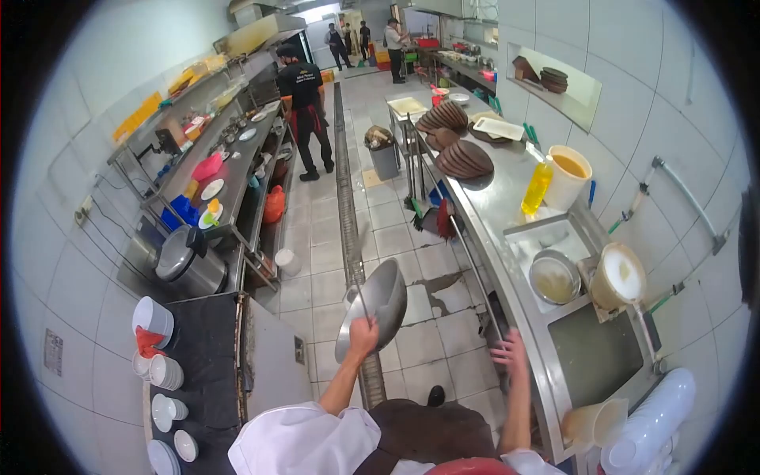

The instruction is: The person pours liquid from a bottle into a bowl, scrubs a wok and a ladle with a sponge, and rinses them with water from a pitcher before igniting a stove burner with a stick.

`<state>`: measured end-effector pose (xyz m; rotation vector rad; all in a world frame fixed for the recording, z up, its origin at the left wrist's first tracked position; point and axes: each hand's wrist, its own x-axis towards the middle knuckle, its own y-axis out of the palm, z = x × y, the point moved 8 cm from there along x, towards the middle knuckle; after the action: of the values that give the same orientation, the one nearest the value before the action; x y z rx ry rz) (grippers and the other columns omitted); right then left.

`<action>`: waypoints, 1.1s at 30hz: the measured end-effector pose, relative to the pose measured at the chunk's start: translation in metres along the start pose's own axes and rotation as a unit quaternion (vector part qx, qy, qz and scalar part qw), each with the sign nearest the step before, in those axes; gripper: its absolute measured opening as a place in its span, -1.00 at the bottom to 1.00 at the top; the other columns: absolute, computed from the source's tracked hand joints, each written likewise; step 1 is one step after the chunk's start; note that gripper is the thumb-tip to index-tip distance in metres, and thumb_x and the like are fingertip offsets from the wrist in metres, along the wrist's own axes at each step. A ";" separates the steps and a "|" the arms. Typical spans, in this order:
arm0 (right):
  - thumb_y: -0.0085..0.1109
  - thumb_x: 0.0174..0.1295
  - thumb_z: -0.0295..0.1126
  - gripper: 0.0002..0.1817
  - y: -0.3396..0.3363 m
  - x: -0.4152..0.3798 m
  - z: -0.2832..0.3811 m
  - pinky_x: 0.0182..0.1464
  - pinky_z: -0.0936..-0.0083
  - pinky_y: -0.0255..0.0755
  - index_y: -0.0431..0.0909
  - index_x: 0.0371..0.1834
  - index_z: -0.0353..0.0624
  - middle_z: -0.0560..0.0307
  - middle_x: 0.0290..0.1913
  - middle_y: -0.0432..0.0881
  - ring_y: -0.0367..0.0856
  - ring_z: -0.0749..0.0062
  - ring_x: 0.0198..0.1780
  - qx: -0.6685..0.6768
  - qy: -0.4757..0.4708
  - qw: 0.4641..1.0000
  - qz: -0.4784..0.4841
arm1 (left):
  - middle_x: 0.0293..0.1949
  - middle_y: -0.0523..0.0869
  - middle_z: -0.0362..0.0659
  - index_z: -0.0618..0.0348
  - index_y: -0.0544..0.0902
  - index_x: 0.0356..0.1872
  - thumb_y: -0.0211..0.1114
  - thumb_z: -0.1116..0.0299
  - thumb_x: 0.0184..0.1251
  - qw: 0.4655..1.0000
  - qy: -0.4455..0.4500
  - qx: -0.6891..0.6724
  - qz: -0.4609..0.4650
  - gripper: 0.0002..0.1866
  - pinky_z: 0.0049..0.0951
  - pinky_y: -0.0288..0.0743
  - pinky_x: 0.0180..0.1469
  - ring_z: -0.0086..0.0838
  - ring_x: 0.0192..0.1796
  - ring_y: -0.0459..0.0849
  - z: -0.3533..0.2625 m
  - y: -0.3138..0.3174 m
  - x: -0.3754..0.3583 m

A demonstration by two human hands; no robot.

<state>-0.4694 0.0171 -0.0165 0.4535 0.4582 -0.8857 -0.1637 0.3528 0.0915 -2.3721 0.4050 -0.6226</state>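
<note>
My left hand [363, 336] is closed on the near side of a large grey metal wok [386, 298]. The wok is tilted and held in the air over the tiled floor. A thin rod-like piece rises near my left fingers, too blurred to name. My right hand [511, 351] holds nothing, its fingers spread beside the front edge of the steel sink counter [518, 277]. To the right of that hand is a sink basin [595, 348] of murky water. Above the basin stand a metal bowl [555, 279] and a tub of white foam [621, 273].
A yellow liquid bottle [537, 187], a white bucket [569, 176] and stacked brown plates [465, 160] stand along the right counter. White bowls [165, 372] line the left worktop. A floor drain [348, 198] runs down the aisle, with a co-worker [303, 111] beside it.
</note>
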 end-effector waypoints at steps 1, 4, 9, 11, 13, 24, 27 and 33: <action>0.00 0.07 0.27 -0.01 0.057 0.012 -0.002 -0.18 -0.03 0.49 -0.10 0.37 -0.24 -0.39 0.19 0.27 0.55 -0.16 -0.08 0.039 0.058 0.991 0.114 | -0.61 0.54 0.17 0.32 0.52 -0.58 0.12 0.40 0.00 1.000 0.000 -0.003 -0.003 -0.84 -0.05 0.35 -0.43 0.08 -0.48 0.54 -0.009 0.006 -0.001; -0.03 -0.01 0.38 0.12 0.178 0.028 0.015 0.01 -0.21 0.32 -0.21 0.41 -0.22 -0.41 0.29 0.13 0.42 -0.31 0.09 0.069 0.163 0.959 0.222 | -0.63 0.54 0.11 0.23 0.52 -0.47 0.13 0.43 -0.02 0.991 0.110 0.036 0.066 -0.89 -0.03 0.40 -0.43 0.06 -0.49 0.55 -0.043 0.041 -0.010; -0.14 0.04 0.35 0.00 0.208 0.097 -0.002 0.09 -0.27 0.21 -0.08 0.40 -0.16 -0.38 0.30 0.14 0.32 -0.36 0.16 -0.020 0.238 0.933 0.268 | -0.63 0.52 0.10 0.24 0.48 -0.48 0.14 0.44 -0.04 0.960 0.224 0.038 0.162 -0.90 -0.03 0.38 -0.44 0.07 -0.49 0.52 -0.078 0.063 0.001; -0.22 0.06 0.30 -0.07 0.199 0.092 0.002 0.04 -0.32 0.21 0.00 0.38 -0.13 -0.39 0.28 0.17 0.26 -0.35 0.20 -0.074 0.234 0.941 0.235 | -0.62 0.52 0.10 0.24 0.47 -0.46 0.15 0.44 -0.04 0.948 0.250 0.031 0.195 -0.88 -0.04 0.37 -0.43 0.08 -0.48 0.51 -0.081 0.072 0.012; -0.13 0.15 0.06 -0.25 0.182 0.106 -0.016 -0.03 -0.35 0.30 0.05 0.34 -0.16 -0.41 0.22 0.21 0.24 -0.33 0.21 -0.065 0.261 0.945 0.187 | -0.61 0.54 0.11 0.25 0.49 -0.51 0.13 0.45 -0.10 0.911 0.285 0.052 0.295 -0.90 -0.01 0.37 -0.44 0.09 -0.50 0.53 -0.097 0.091 0.009; 0.00 -0.01 -0.68 -0.50 0.134 0.167 -0.069 -0.16 -0.28 0.46 0.19 0.08 -0.35 -0.29 0.03 0.33 0.45 -0.26 -0.07 0.069 0.136 0.988 0.017 | -0.04 0.49 0.21 0.34 0.52 -0.20 0.03 0.58 -0.14 0.877 0.103 -0.018 0.469 -0.64 -0.15 0.31 0.11 0.02 0.07 0.44 -0.061 0.131 -0.004; 0.09 0.03 -0.55 -0.76 0.130 0.217 -0.031 -0.63 0.43 0.19 0.50 -0.18 -0.27 0.18 -0.44 0.53 0.46 0.47 -0.46 0.031 0.003 0.998 -0.050 | 0.16 0.37 0.14 0.26 0.50 -0.02 -0.04 0.69 -0.23 0.913 0.124 -0.083 0.380 -0.44 -0.22 0.08 0.34 -0.02 0.30 0.24 -0.065 0.096 -0.006; 0.10 -0.01 -0.73 -0.67 0.175 0.160 0.164 -0.14 0.45 0.40 0.45 -0.10 -0.44 0.05 -0.16 0.57 0.52 0.39 -0.19 0.070 -0.213 0.974 -0.018 | 0.10 0.49 -0.07 0.18 0.51 -0.13 -0.11 0.66 -0.19 0.950 -0.119 -0.276 0.088 -0.52 -0.22 0.34 0.13 -0.21 0.19 0.43 -0.039 0.005 0.020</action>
<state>-0.2077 -0.0769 0.0607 0.3711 0.0098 -1.0229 -0.1677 0.3207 0.1213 -2.8504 0.7498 -0.1393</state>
